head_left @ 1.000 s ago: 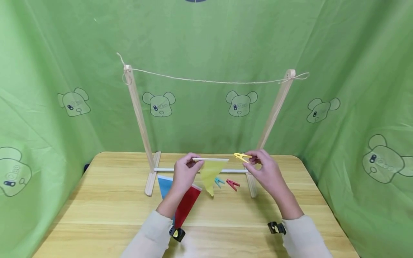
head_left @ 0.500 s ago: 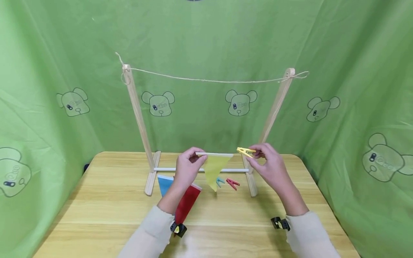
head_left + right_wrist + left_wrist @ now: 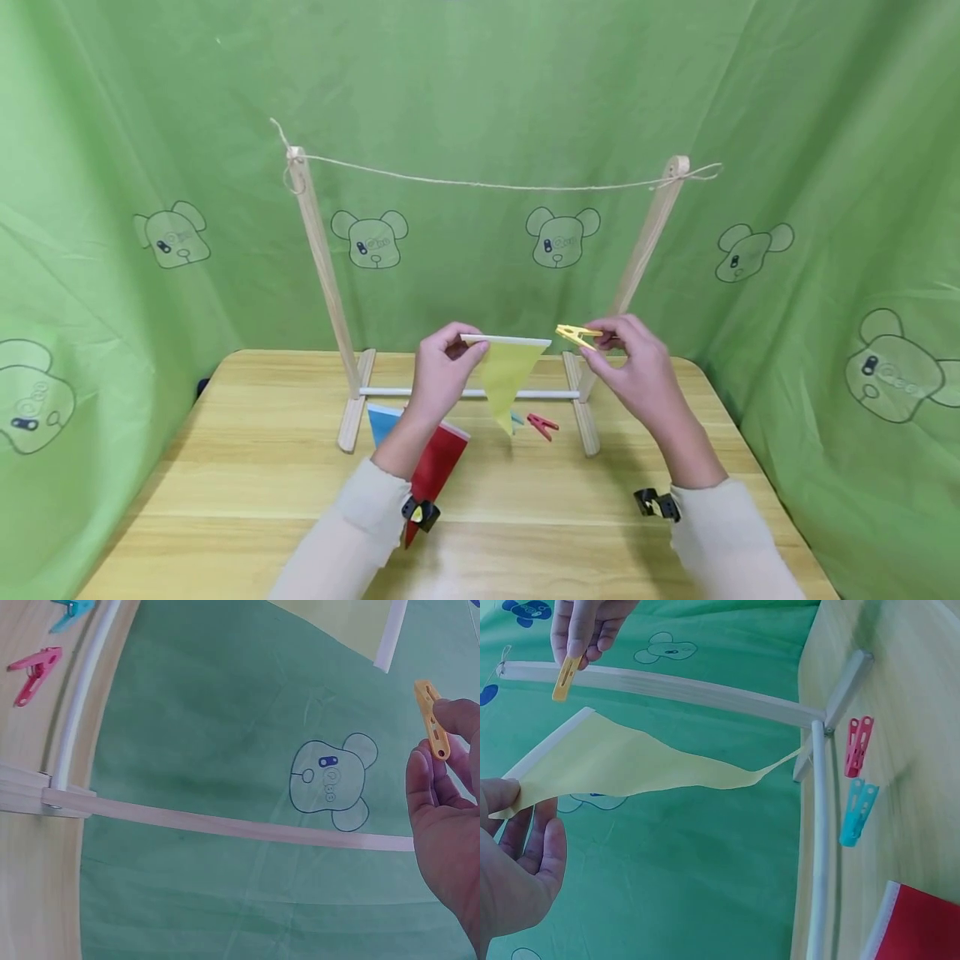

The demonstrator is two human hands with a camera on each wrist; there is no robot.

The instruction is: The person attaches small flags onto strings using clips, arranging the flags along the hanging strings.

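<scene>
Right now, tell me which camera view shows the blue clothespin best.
The left wrist view: the blue clothespin shows whole and unblocked there. In the head view, the yellow flag hides part of it; in the right wrist view, the top edge crops it.

the left hand (image 3: 441, 373) and right hand (image 3: 641, 364) pinch in midair — hands apart, forearms (image 3: 723, 537) slanting forward and inward.

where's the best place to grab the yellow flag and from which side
Probably the free right end of its white top strip, coming from the right: the left grip pinches it near the other end, and the strip runs straight, while the lower tip of the yellow flag bends in the left wrist view.
</scene>
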